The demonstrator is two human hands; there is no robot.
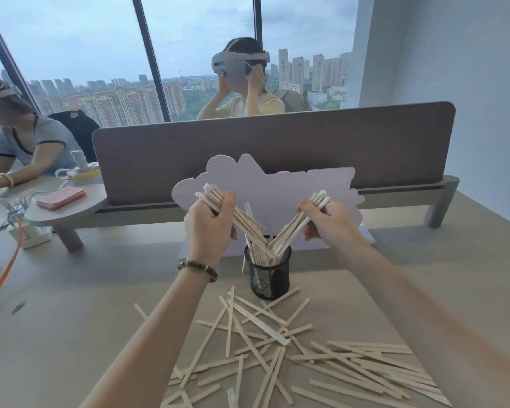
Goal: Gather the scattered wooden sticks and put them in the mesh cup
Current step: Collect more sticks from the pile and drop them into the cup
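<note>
A black mesh cup point(268, 276) stands upright on the table, with several wooden sticks poking out of its top. My left hand point(208, 226) grips a bundle of sticks point(239, 214) that slants down to the right into the cup. My right hand point(329, 217) grips a second bundle point(295, 228) that slants down to the left into the same cup. The two bundles form a V above the rim. Many loose wooden sticks point(277, 348) lie scattered on the table in front of the cup.
A pale cloud-shaped board point(277, 187) stands just behind the cup, against a grey desk divider point(277, 148). At the left are a small round shelf point(68, 207) with pink cards, cables and an orange cord point(3, 278). Two other people sit beyond.
</note>
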